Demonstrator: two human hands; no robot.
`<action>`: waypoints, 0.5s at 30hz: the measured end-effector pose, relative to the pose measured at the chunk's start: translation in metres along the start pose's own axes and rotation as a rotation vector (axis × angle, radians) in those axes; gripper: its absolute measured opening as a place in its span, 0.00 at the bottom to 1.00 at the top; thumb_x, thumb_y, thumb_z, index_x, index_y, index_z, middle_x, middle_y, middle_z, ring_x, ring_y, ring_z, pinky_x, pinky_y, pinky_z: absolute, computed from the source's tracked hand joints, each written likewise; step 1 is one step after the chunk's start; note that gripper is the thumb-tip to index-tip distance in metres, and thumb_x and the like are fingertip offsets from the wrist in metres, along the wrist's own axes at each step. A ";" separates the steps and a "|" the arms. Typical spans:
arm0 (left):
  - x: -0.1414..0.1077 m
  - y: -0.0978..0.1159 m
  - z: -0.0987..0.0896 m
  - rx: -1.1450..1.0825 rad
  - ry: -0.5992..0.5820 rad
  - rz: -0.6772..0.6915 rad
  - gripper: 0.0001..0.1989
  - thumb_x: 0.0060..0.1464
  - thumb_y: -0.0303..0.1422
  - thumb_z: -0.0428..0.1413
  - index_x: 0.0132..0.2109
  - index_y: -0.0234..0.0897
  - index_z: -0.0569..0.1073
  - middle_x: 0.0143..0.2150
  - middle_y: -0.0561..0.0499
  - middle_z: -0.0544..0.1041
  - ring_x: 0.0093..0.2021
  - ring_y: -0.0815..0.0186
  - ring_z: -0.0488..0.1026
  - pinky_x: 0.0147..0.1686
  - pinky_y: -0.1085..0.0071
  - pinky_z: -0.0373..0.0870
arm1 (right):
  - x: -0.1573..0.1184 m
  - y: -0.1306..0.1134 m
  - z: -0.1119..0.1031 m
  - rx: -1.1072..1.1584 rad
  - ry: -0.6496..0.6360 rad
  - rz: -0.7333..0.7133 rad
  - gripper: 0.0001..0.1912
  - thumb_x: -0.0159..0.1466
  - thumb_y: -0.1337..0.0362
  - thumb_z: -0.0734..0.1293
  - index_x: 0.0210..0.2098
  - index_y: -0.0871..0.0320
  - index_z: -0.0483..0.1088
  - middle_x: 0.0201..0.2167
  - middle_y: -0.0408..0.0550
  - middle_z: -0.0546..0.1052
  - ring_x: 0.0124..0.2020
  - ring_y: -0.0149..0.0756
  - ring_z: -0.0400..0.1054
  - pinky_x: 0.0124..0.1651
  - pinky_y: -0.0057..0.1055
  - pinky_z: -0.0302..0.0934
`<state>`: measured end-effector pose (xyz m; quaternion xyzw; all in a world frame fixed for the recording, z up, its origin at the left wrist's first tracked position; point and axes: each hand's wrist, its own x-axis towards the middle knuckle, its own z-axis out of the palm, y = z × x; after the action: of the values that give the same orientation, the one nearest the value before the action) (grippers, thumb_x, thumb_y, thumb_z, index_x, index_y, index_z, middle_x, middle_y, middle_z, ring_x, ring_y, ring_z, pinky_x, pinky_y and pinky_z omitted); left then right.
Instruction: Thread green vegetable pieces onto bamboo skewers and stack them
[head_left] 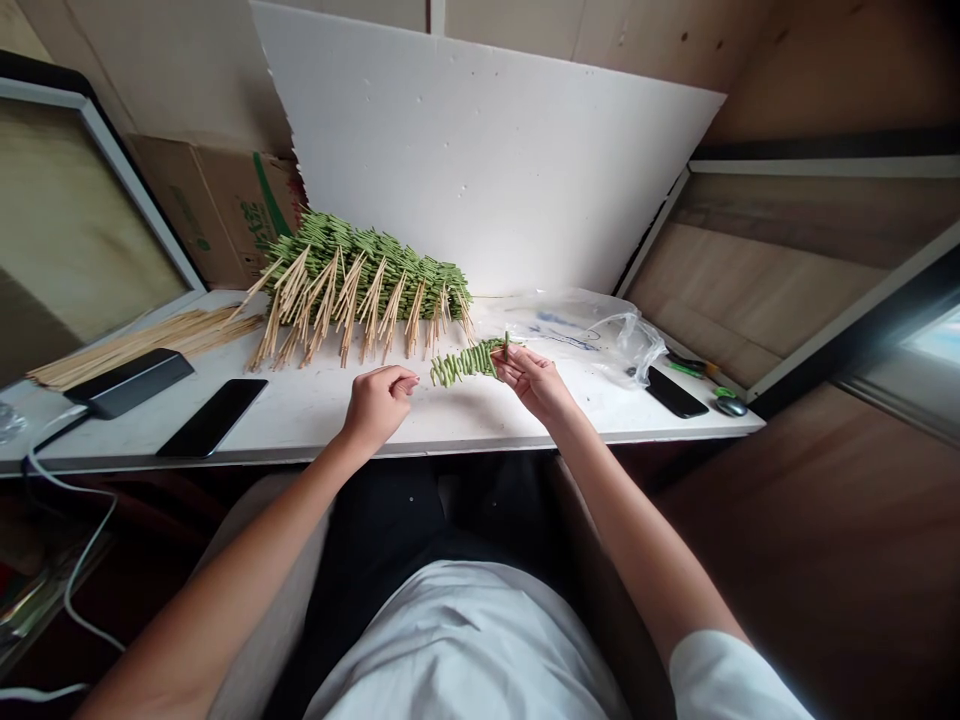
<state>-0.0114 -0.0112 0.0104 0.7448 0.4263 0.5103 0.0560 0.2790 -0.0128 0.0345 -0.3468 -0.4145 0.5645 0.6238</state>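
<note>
My left hand [379, 405] is closed, thumb against the curled fingers, just left of a row of cut green bean pieces [461, 364]. Whatever it may be pinching is hidden. On the other side, my right hand [529, 378] pinches a short green bean piece [506, 345], held upright at the right end of the row. The pieces in the row stand side by side like beans on a skewer, though the stick itself is barely visible. Behind them, a large stack of bean skewers [367, 265] lies with its bare wooden sticks [322, 305] pointing toward me.
Loose wooden skewers [165, 340] lie at left beside a black box-shaped device [135, 383] and a phone [212, 418]. A clear plastic bag [600, 325] and another dark phone [671, 392] are at right. A white board [480, 150] stands behind the table [465, 425].
</note>
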 end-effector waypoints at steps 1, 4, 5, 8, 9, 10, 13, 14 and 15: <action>0.000 0.000 0.000 -0.004 0.001 -0.001 0.10 0.59 0.28 0.56 0.35 0.38 0.83 0.32 0.49 0.85 0.32 0.60 0.83 0.37 0.68 0.78 | 0.000 0.001 0.000 0.002 0.006 -0.001 0.20 0.52 0.52 0.85 0.39 0.55 0.83 0.43 0.50 0.87 0.47 0.41 0.82 0.53 0.34 0.77; 0.000 0.001 0.001 -0.014 0.000 -0.011 0.10 0.60 0.28 0.56 0.34 0.38 0.83 0.31 0.49 0.84 0.32 0.60 0.82 0.37 0.68 0.78 | 0.000 0.002 0.001 0.016 0.008 0.003 0.19 0.52 0.53 0.85 0.38 0.54 0.83 0.43 0.49 0.87 0.48 0.41 0.82 0.55 0.33 0.76; 0.000 0.002 0.001 -0.015 -0.001 -0.014 0.10 0.60 0.28 0.56 0.34 0.38 0.83 0.30 0.49 0.84 0.31 0.60 0.82 0.37 0.68 0.77 | 0.000 0.003 0.001 0.024 0.005 0.005 0.19 0.52 0.53 0.85 0.38 0.54 0.83 0.43 0.49 0.87 0.49 0.41 0.82 0.56 0.33 0.76; 0.000 0.002 0.001 -0.023 -0.003 -0.018 0.10 0.59 0.29 0.56 0.34 0.38 0.82 0.29 0.49 0.83 0.30 0.61 0.81 0.36 0.68 0.77 | 0.000 0.003 0.002 0.038 0.004 0.008 0.19 0.51 0.54 0.85 0.38 0.54 0.83 0.42 0.48 0.87 0.49 0.40 0.82 0.57 0.33 0.76; 0.000 0.003 0.001 -0.028 -0.003 -0.018 0.10 0.59 0.28 0.56 0.33 0.38 0.82 0.29 0.49 0.83 0.30 0.61 0.81 0.35 0.69 0.76 | 0.000 0.003 0.002 0.034 0.005 0.005 0.19 0.51 0.54 0.85 0.37 0.54 0.83 0.42 0.48 0.87 0.49 0.41 0.82 0.57 0.33 0.76; 0.000 0.003 0.001 -0.033 -0.002 -0.019 0.10 0.59 0.28 0.57 0.33 0.38 0.82 0.28 0.49 0.83 0.29 0.61 0.81 0.35 0.69 0.76 | 0.000 0.002 0.003 0.028 0.006 -0.001 0.19 0.51 0.54 0.85 0.37 0.54 0.83 0.42 0.48 0.87 0.49 0.41 0.82 0.58 0.34 0.76; 0.000 0.003 0.002 -0.042 -0.001 -0.031 0.09 0.58 0.28 0.57 0.33 0.38 0.82 0.28 0.50 0.83 0.29 0.61 0.81 0.34 0.69 0.76 | -0.001 0.002 0.003 0.009 0.009 -0.015 0.18 0.51 0.55 0.85 0.37 0.54 0.82 0.42 0.48 0.87 0.50 0.43 0.82 0.59 0.36 0.76; 0.000 0.003 0.002 -0.044 -0.002 -0.034 0.09 0.58 0.28 0.57 0.33 0.38 0.82 0.28 0.50 0.83 0.29 0.61 0.81 0.34 0.69 0.76 | 0.000 0.003 0.002 0.010 0.011 -0.017 0.18 0.52 0.55 0.85 0.37 0.54 0.82 0.42 0.48 0.87 0.50 0.43 0.82 0.59 0.36 0.76; 0.000 0.003 0.002 -0.046 -0.005 -0.036 0.09 0.58 0.28 0.57 0.33 0.38 0.82 0.28 0.50 0.83 0.29 0.61 0.81 0.34 0.69 0.76 | 0.000 0.003 0.002 0.016 0.011 -0.016 0.17 0.52 0.55 0.85 0.37 0.54 0.83 0.42 0.48 0.87 0.50 0.42 0.82 0.59 0.36 0.76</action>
<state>-0.0078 -0.0126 0.0112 0.7368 0.4275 0.5172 0.0834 0.2759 -0.0128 0.0323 -0.3412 -0.4094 0.5610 0.6335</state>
